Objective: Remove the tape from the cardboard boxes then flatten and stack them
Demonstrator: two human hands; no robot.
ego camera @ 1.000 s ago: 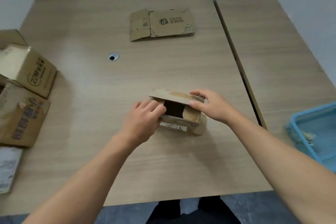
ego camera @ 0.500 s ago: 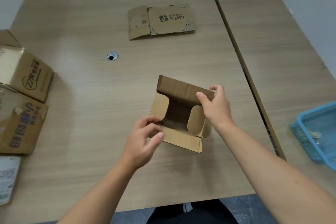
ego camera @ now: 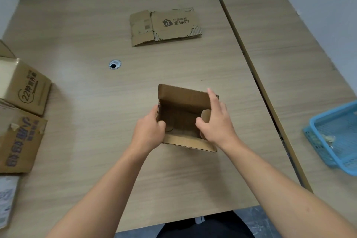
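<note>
My left hand (ego camera: 148,133) and right hand (ego camera: 217,123) grip opposite walls of the open box (ego camera: 183,116), well inside the desk (ego camera: 92,141) edges.

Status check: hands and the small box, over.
Left hand grips small box at left wall, right hand at right wall. Box open, not yet flattened. Nothing between it and flattened box.
</note>
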